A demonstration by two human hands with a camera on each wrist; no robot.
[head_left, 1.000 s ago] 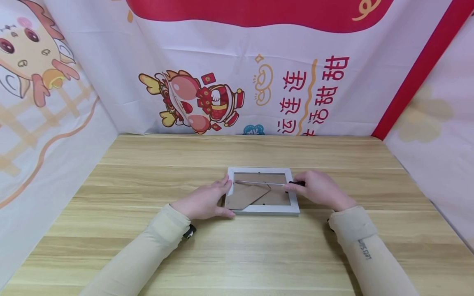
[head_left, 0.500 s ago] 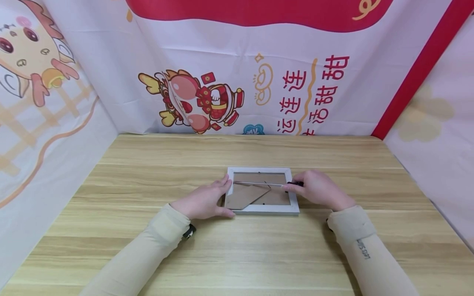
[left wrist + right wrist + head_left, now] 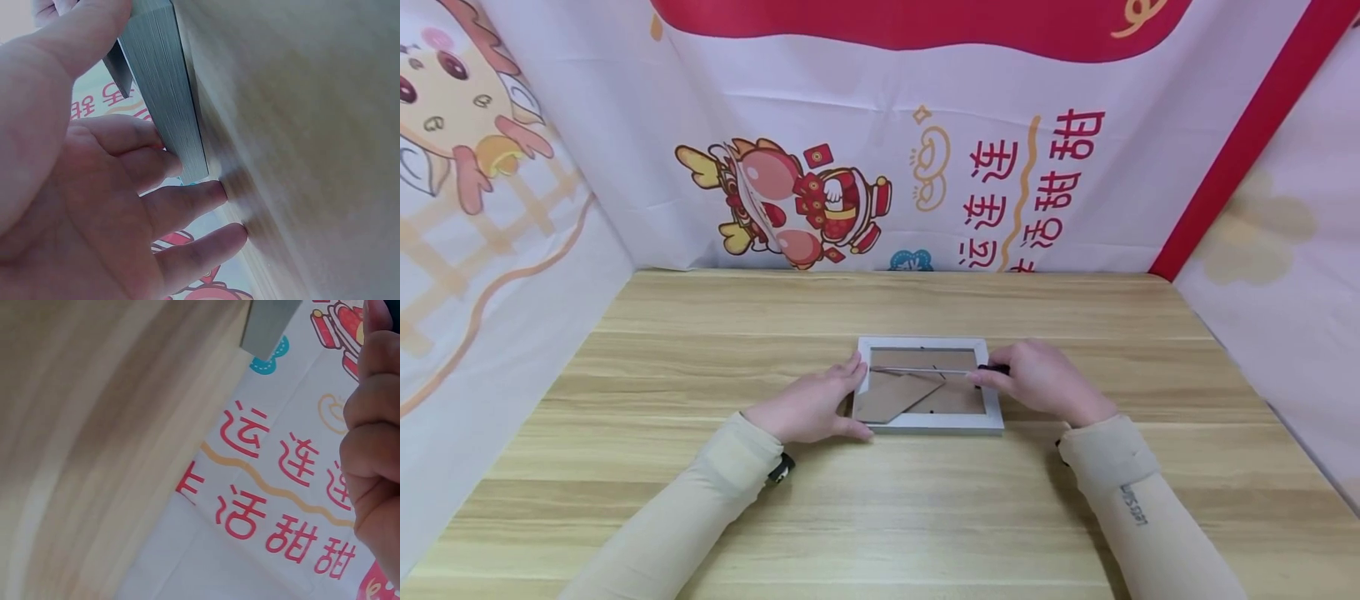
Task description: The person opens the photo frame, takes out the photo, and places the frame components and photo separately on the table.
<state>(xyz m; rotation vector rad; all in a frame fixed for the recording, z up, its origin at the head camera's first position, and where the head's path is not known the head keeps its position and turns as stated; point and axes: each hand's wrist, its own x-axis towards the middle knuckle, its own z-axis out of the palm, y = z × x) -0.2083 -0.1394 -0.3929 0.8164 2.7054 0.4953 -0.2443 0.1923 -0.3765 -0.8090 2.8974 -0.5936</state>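
Note:
A silver-white picture frame (image 3: 994, 410) lies face down on the table, its brown backing board (image 3: 958, 398) showing. The hinged stand flap (image 3: 891, 398) slants across the backing's left part. My left hand (image 3: 808, 407) holds the frame's left end, thumb at the near corner and fingers along the left side; in the left wrist view two fingertips reach down beside the frame's edge. With curled fingers my right hand (image 3: 1048, 379) grips the black handle of a screwdriver (image 3: 925, 371). Its thin metal shaft lies across the backing, the tip at the inner left rim.
The wood-grain table (image 3: 880, 517) extends around the frame on all sides. A printed white and red cloth (image 3: 850, 83) hangs behind the table's far edge, with more cloth at the left and right sides.
The screwdriver has slid slightly left, its tip closer to the frame's inner left rim. The left hand keeps its hold on the frame. The head view has shifted a little.

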